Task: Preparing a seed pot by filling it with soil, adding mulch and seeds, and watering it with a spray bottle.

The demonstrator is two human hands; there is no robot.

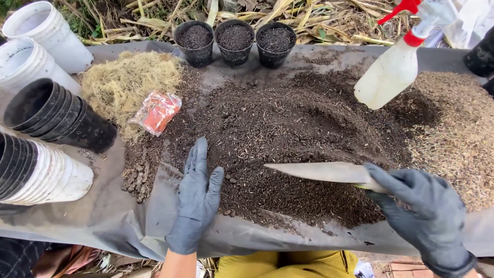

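We held grey metal trowel blade [319, 172] in gloved right hand [419, 208]; left hand [196, 198] lay flat, fingers spread, beside dark soil heap [288, 123] on bench [103, 216].

Open soil heap [288, 128] lies between the hands, hemmed in by three filled black pots [235, 41] behind, stacked pots [56, 116] left, and a tilted spray bottle [391, 72] right.

trowel handle [378, 186] hidden in glove, spray bottle top [411, 10] cropped
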